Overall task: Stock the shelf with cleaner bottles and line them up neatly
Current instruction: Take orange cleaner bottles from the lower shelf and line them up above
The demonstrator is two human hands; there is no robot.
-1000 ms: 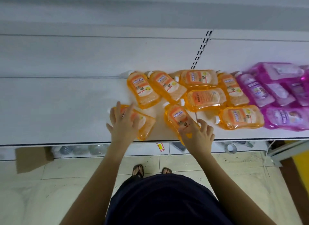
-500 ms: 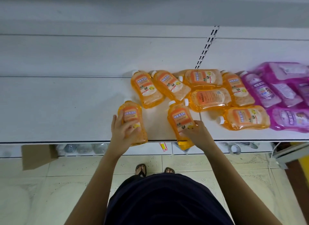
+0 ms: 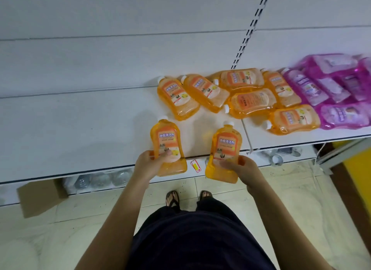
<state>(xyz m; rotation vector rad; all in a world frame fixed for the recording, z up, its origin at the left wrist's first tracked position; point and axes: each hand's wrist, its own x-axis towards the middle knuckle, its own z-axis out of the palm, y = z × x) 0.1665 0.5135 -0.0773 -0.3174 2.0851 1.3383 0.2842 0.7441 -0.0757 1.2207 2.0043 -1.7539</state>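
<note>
Both hands are full. Our left hand (image 3: 147, 166) grips the left bottle (image 3: 167, 143), our right hand (image 3: 244, 169) the right bottle (image 3: 224, 149), over the near edge of the shelf (image 3: 80, 129). We should stand them close together, labels facing us.

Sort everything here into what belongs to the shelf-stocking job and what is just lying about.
Job: left bottle, held by the left hand; right bottle, held by the right hand; orange bottles lying on the shelf; purple bottles.
Lying about: cardboard box, clear bottles, tape roll below the shelf; red-and-white tag.
</note>
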